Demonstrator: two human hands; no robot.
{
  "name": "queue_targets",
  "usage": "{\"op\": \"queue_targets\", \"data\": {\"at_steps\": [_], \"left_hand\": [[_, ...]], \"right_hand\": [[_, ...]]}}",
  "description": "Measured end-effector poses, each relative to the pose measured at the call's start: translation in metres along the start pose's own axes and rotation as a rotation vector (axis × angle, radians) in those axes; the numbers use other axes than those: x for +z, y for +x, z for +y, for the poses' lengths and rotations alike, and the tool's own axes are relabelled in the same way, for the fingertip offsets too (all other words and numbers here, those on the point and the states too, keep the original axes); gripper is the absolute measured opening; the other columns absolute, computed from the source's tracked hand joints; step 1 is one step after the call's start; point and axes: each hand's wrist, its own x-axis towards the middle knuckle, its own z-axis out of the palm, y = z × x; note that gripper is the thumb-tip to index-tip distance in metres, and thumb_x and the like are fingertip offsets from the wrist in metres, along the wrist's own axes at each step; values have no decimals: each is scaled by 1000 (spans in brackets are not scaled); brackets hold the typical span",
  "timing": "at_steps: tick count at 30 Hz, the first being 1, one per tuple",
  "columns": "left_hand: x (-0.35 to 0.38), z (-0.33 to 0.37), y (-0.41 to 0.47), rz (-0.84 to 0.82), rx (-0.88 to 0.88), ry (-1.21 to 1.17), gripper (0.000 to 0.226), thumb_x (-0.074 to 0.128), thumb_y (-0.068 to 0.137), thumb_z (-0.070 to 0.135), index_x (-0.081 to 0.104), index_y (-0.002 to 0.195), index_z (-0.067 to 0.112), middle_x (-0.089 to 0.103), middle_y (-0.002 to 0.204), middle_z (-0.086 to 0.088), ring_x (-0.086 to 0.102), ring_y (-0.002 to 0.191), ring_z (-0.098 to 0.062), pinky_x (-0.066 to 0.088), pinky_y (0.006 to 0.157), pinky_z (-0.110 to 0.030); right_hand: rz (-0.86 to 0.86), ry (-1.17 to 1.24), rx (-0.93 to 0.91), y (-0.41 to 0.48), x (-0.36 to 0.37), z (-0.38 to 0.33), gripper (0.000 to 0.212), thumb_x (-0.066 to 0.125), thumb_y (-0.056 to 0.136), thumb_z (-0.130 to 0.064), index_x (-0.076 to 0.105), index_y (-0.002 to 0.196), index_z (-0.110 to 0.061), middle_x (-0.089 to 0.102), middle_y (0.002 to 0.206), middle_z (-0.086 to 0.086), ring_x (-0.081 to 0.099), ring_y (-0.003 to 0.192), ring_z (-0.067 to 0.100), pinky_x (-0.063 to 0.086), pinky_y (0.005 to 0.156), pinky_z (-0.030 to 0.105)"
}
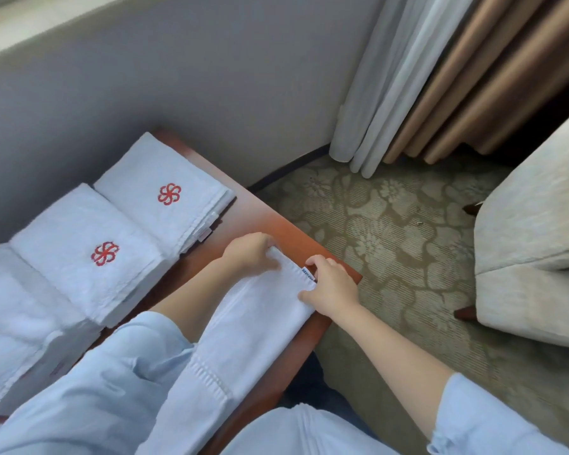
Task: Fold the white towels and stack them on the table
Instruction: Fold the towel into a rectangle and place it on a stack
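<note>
On the wooden table [263,221], both hands pinched the far end of a long white towel [260,323], left hand [252,252] and right hand [334,290] at opposite corners, beside three folded stacks [79,257].

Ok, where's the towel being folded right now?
The long towel lies along the table's right edge, its far end held by both hands, right of the folded stacks.

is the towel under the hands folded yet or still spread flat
Partly folded: the towel lies as a long narrow strip on the table, both hands pinching its far end.
</note>
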Motion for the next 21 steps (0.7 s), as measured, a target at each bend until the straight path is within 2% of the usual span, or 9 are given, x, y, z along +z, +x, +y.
{"op": "queue_targets", "data": {"at_steps": [3,6,8,12,14,17,19,21], "left_hand": [[-7,-5,-19,61,42,-49,26,73,84,36,70,108,25,67,108,8,55,89,-9,39,64,-22],[-14,-10,-48,182,92,-47,24,73,84,37,72,105,26,69,106,8,58,89,-9,43,67,-23],[-18,-16,-72,268,136,-50,23,74,84,36,72,105,24,70,105,7,59,91,-10,43,67,-21],[-24,-34,-131,400,192,-95,18,74,85,34,71,102,27,63,94,13,52,82,-7,34,60,-17],[-26,-46,-163,457,202,-116,15,75,85,33,71,98,29,62,91,14,51,77,-7,39,60,-20],[-27,-66,-210,513,220,-168,11,76,84,29,71,94,29,69,91,10,60,74,-11,52,71,-32],[-26,-78,-239,551,230,-206,11,77,83,25,73,93,27,69,89,8,63,76,-13,53,76,-32],[-24,-91,-265,578,265,-222,12,78,83,20,75,95,22,70,93,5,63,80,-14,54,77,-34]], "right_hand": [[45,-13,-11,-7,2,-3,22,65,75,-31,56,95,-30,49,107,-8,40,108,17,42,79,31],[130,169,-22,-27,6,-11,10,61,76,-26,52,77,-28,53,92,-10,51,87,17,39,60,30],[205,297,-38,-47,9,-21,8,62,76,-24,54,75,-27,60,82,-9,56,75,16,42,56,34],[360,441,-140,-95,18,-47,10,65,77,-22,57,75,-28,62,77,-12,57,74,8,43,59,29],[427,489,-227,-121,27,-63,10,69,78,-18,61,78,-25,63,79,-11,58,78,8,45,63,25],[498,472,-335,-159,43,-89,10,73,79,-17,64,79,-22,63,80,-11,57,78,5,42,62,16],[516,449,-394,-182,56,-105,12,74,79,-19,63,79,-24,63,80,-12,56,79,4,40,59,11],[513,413,-444,-203,71,-119,14,74,80,-22,61,79,-27,61,80,-14,56,80,3,43,59,12]]}}
